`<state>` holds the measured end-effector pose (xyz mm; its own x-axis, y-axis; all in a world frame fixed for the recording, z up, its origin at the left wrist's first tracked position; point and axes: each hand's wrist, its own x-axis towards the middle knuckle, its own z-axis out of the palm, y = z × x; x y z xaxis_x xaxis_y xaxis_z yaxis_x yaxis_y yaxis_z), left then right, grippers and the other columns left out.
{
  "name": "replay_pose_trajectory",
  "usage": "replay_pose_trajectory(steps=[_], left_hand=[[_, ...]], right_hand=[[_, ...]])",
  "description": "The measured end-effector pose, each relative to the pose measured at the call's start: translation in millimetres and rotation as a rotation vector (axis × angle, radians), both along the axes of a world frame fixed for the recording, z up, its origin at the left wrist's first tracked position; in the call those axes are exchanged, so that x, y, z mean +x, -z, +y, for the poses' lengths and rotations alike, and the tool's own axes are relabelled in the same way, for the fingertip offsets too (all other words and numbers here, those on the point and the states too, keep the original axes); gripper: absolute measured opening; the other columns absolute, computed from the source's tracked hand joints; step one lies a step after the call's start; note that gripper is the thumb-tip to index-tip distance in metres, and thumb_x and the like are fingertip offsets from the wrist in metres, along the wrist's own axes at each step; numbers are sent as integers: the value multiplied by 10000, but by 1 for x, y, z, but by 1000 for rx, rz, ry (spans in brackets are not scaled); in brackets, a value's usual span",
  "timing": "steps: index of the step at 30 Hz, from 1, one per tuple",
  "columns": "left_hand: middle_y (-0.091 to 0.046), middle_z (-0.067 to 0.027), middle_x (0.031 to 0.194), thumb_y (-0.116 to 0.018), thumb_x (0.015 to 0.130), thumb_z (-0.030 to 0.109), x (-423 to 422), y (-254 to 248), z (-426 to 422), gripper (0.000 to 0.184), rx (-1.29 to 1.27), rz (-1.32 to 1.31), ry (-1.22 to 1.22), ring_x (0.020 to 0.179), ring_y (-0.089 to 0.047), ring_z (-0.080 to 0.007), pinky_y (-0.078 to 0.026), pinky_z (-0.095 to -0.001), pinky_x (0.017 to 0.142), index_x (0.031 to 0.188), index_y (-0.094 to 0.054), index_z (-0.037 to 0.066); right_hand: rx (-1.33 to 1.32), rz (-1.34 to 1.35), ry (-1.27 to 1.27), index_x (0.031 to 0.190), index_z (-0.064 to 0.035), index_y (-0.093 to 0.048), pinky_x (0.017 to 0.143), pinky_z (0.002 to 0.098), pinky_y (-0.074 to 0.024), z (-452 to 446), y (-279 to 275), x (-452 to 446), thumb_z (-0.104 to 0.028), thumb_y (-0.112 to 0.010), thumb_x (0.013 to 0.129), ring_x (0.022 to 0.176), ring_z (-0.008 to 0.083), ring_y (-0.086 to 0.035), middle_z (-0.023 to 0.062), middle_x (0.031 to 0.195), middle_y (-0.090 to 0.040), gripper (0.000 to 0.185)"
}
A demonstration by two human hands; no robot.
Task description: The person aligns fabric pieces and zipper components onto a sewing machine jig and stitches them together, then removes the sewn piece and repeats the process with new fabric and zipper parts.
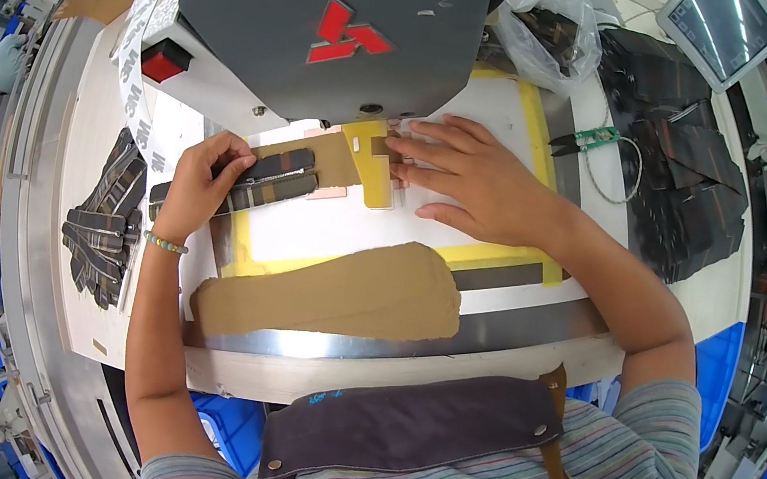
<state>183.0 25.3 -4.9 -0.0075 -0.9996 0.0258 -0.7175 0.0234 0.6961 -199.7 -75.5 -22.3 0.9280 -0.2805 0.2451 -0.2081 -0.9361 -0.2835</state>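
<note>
My left hand [203,179] is closed, thumb and fingertips together at the end of a dark plaid fabric strip [279,166]. A second strip [272,192] lies alongside it, and both rest partly on a brown panel [331,158]. A yellow template piece [372,172] sits across the right end of that panel. Flat beside it, my right hand [479,183] has its fingers spread, the tips near the template's right edge. The machine head [336,39], grey with a red logo, overhangs the work and hides what lies behind.
A long brown piece [334,294] lies near the front edge. Plaid strips [103,233] are piled at left. Green-handled thread snips [595,139] and dark plaid fabric pieces [685,168] lie at right, below a screen [722,32]. Yellow tape [543,145] borders the white work plate.
</note>
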Motion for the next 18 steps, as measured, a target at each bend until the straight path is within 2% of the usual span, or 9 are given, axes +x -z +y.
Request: replay_pose_trajectory(steps=[11, 15, 16, 18], left_hand=[[-578, -12, 759, -701, 983, 14, 0, -9, -1, 75, 111, 7, -21, 708, -503, -77, -445, -253, 666, 951, -643, -21], [-656, -57, 757, -741, 964, 58, 6, -2, -7, 104, -103, 15, -29, 679, -554, -95, -478, -283, 647, 954, -697, -35], [-720, -117, 812, -758, 952, 81, 9, -4, -13, 130, -79, -40, -37, 689, -632, -153, -513, -316, 666, 967, -724, -44], [-737, -140, 856, -763, 947, 86, -10, -11, -19, 137, -100, -3, -13, 723, -665, -205, -529, -334, 705, 977, -731, -44]], right_hand=[[7, -46, -7, 1394, -135, -661, 1253, 501, -276, -1, 4, -2, -376, -644, 1019, 1521, 280, -378, 59, 1594, -510, 446], [13, -90, -8, 1392, -118, -654, 1236, 502, -306, 0, 5, -3, -349, -664, 1009, 1488, 283, -420, 78, 1574, -525, 447], [23, -102, -1, 1393, -114, -651, 1230, 503, -316, 1, 4, -3, -346, -663, 1010, 1477, 284, -432, 86, 1567, -529, 448], [34, -135, 5, 1396, -108, -646, 1218, 504, -333, 1, 4, -4, -339, -663, 1011, 1460, 285, -452, 99, 1554, -537, 449]])
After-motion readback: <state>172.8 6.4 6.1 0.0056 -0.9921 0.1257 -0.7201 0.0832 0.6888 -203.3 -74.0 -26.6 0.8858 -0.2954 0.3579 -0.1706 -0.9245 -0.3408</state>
